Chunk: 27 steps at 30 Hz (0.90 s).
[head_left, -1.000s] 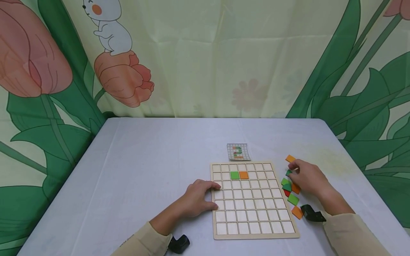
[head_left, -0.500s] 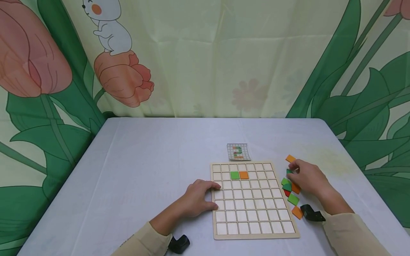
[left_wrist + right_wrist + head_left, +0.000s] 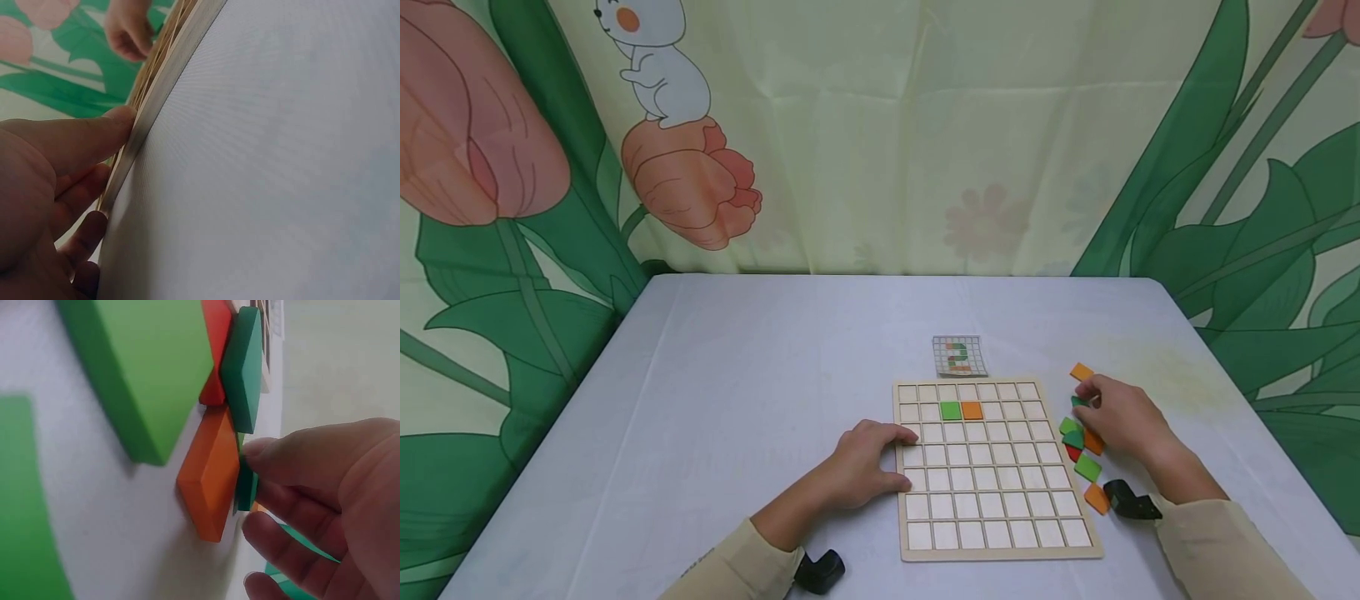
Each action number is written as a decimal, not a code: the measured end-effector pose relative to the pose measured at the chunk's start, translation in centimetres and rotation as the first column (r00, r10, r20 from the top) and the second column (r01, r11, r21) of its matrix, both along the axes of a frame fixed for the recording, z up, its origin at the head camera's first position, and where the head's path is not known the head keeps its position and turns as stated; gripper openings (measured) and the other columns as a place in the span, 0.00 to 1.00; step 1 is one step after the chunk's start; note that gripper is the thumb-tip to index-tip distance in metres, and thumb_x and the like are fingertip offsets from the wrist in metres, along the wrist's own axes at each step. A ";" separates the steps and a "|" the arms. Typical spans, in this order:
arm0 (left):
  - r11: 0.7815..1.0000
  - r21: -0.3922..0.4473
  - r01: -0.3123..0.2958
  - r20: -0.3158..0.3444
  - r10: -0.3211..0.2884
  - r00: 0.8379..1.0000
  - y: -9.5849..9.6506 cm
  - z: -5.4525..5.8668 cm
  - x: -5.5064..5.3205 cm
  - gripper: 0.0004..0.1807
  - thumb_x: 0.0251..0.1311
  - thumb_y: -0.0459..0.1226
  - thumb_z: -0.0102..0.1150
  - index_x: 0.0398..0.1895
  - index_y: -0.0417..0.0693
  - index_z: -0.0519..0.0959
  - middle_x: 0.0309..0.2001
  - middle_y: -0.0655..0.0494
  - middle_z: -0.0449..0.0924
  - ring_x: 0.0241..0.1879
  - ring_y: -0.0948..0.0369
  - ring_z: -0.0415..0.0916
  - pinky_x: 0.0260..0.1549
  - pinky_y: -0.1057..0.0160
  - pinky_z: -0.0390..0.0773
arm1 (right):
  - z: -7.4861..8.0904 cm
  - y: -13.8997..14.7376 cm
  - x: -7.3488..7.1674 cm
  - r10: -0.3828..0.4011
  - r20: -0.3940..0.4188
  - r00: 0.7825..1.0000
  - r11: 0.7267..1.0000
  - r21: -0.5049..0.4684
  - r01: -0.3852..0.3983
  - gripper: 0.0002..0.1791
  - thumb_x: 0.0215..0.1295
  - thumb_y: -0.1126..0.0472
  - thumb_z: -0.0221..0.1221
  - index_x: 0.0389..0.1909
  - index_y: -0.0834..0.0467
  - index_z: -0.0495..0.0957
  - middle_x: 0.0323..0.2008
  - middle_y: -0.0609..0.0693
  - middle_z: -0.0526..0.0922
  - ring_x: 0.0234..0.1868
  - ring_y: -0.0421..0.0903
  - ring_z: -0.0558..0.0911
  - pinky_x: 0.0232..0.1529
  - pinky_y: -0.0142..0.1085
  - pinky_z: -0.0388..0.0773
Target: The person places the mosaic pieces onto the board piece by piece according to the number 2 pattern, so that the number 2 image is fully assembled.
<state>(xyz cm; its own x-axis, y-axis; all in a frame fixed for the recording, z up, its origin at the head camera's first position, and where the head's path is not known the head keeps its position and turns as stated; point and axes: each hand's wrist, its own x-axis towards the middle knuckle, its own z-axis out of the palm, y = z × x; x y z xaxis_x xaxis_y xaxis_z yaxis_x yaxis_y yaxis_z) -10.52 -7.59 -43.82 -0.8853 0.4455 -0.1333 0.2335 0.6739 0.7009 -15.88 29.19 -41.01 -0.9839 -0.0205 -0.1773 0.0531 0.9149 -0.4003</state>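
Note:
A wooden grid board (image 3: 1000, 554) lies on the table, with a light green tile (image 3: 951, 410) and an orange tile (image 3: 972, 410) side by side in its second row from the top. My left hand (image 3: 863, 467) rests thumb and fingertips on the board's left edge, spread apart. Right of the board, my right hand (image 3: 1123, 417) pinches a small dark green tile (image 3: 247, 487) between thumb and fingers, low among the loose tiles. Close to those fingers, the right wrist view shows an orange tile (image 3: 211, 475) and another dark green tile (image 3: 244, 369).
Behind the board lies a small gridded card (image 3: 959, 357) with a coloured figure on it. Loose tiles in orange, red and green trail along the board's right side, among them a light green tile (image 3: 1087, 467). A printed curtain (image 3: 850, 167) hangs behind the table.
The right hand's fingers have shifted very slightly at the dark green tile. The left hand and the board stay in place.

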 end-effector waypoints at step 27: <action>1.000 0.002 0.020 -0.018 -0.020 1.000 -0.1 -0.1 -0.2 0.29 0.53 0.41 0.75 0.60 0.51 0.79 0.57 0.60 0.77 0.63 0.54 0.66 0.62 0.46 0.63 | 1.7 -3.7 0.7 0.113 -0.152 0.982 0.989 -0.082 -0.127 0.18 0.65 0.64 0.64 0.51 0.70 0.76 0.43 0.62 0.81 0.45 0.60 0.78 0.41 0.52 0.81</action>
<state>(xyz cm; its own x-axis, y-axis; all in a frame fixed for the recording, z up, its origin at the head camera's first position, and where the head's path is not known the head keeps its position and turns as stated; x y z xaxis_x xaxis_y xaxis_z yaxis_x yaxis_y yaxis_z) -10.70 -7.65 -43.90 -0.8786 0.4632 -0.1162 0.2596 0.6674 0.6980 -15.22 25.45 -39.30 -0.9885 -0.1495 -0.0236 -0.1202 0.8704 -0.4775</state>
